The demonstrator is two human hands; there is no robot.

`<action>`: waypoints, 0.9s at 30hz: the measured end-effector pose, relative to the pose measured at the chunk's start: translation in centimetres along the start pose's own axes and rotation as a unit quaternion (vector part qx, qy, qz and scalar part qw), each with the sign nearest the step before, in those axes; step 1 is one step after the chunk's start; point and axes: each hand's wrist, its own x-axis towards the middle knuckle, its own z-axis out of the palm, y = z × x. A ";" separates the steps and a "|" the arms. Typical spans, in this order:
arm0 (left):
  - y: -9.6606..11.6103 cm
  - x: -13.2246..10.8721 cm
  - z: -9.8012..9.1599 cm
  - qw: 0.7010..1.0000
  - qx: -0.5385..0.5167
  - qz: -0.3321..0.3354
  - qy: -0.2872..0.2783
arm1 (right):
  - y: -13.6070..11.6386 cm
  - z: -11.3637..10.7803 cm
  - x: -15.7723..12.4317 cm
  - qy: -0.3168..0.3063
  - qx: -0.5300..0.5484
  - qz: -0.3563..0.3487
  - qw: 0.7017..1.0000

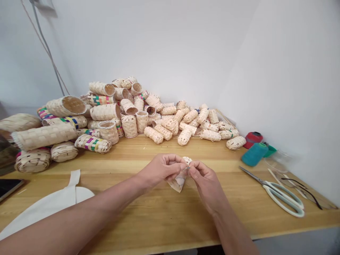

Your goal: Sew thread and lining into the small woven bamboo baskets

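Both of my hands meet over the middle of the wooden table (159, 219). My left hand (162, 169) is closed, its fingers pinched on a small woven basket (187, 160) that sits inside a clear plastic bag (178, 183). My right hand (204, 179) is also closed, pinching the top of the same bag and basket from the right. Most of the small basket is hidden behind my fingers.
A big pile of woven baskets (124, 113), some with coloured bands, fills the back of the table against the wall. White-handled scissors (281, 194), a teal thread spool (254, 154), a red spool (253, 139) and glasses (305, 191) lie at right. White cloth (50, 205) and a phone (9, 187) lie at left.
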 end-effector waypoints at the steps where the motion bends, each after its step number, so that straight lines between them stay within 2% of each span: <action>1: 0.0 0.0 0.0 1.000 -0.002 0.004 0.000 | -0.1 0.0 0.0 0.001 -0.013 0.000 1.000; 7: 0.3 0.0 0.0 1.000 -0.008 0.002 -0.010 | -0.4 0.1 0.0 0.017 -0.061 -0.013 0.998; 15: 0.5 -0.2 0.1 0.998 0.061 0.007 -0.026 | -0.7 0.2 0.0 0.028 -0.124 -0.022 0.992; 19: 0.1 0.1 -0.1 0.991 0.121 0.047 0.020 | -0.8 0.5 -0.3 0.063 -0.190 -0.091 0.976; 21: 0.1 0.3 -0.2 0.989 0.131 0.051 0.050 | -0.8 0.6 -0.4 0.074 -0.196 -0.102 0.972; 27: 0.0 0.5 -0.1 0.993 0.102 0.031 0.040 | -0.6 0.3 -0.2 0.084 -0.113 -0.023 0.990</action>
